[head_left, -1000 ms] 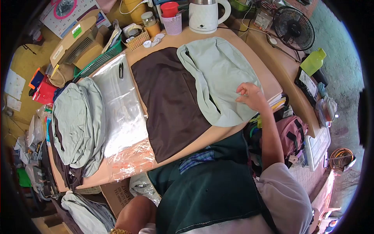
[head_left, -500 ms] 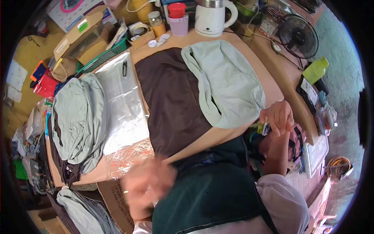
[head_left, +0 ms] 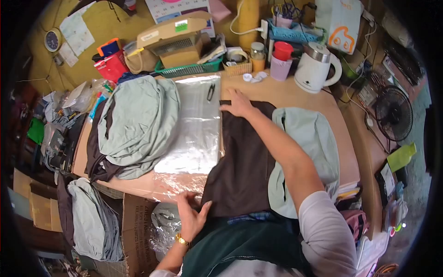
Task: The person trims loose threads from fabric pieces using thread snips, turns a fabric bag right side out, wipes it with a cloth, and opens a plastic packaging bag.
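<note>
I am reaching across the counter with both hands open, working at the left side of the dark cloth. The dark cloth is lying nearly flat in front of me, between the clear plastic on its left and the pale green cloth on its right. My right hand is meeting its far left corner, the fingers spreading rather than closing, probably because a light touch is enough to straighten that corner. My left hand is resting by its near left corner, thumb held apart from the fingers, seemingly steadying the near end against the pull of the other hand. I cannot tell whether any fabric is being pinched there.

My right forearm is passing over the dark cloth and the edge of the pale green cloth, since the far corner is lying well away from my body. The clear plastic is lying alongside, likely for easy reach, and the small black tool is sitting on its far end, perhaps so that it is staying out of the way of my hands. Farther left, the heap of pale cloth is sitting apart from the dark cloth, leaving that one spread out by itself. The kettle is standing at the back, away from the fabric.
</note>
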`<state>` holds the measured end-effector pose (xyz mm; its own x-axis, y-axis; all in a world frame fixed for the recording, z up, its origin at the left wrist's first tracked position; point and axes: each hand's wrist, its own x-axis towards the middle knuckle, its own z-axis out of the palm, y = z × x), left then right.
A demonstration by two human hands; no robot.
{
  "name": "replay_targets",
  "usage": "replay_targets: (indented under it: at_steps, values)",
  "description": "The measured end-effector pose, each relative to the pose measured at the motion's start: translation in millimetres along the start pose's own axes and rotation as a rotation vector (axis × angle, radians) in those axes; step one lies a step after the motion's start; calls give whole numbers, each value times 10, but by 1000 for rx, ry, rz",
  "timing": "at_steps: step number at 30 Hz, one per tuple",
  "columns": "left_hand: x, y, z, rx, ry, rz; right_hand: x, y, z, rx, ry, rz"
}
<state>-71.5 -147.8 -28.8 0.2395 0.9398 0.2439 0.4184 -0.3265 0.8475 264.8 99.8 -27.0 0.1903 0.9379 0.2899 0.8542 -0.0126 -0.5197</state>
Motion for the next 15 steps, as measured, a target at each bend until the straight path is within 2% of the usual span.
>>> replay_targets:
  at_steps: [1, 3, 4, 6, 8, 9, 10, 11, 13, 14, 15]
  values:
    - [-85, -227, 0, -175, 15, -144, -4, -51, 25, -215, -5, 4]
    - [-121, -43, 0, -121, 70, -152, 179, 83, 120, -130, -313, 52]
    - [-104, 3, 23, -113, 37, -177, 181, 61, 7, -131, -320, 43]
    - [-71, 52, -28, -107, 1, -215, 29, -105, -464, 75, -612, -80]
    - [62, 27, -195, 39, -267, -275, -143, -142, -914, 365, -445, -162]
    - [146, 124, -292, 31, -273, -267, -109, -56, -1161, 314, -310, -289]
    - [204, 306, -446, -97, -308, -279, -196, -356, -1793, 318, -345, -360]
    - [245, 456, -618, -222, -344, -294, -309, -472, -2227, 655, -329, -212]
    - [354, 560, -1042, -461, -496, -352, -466, -554, -3016, 756, -158, -493]
    - [504, 537, -1082, -521, -475, -290, -430, -620, -3230, 683, -155, -485]
    - [650, 515, -1123, -581, -457, -227, -236, -591, -3268, 386, -81, -495]
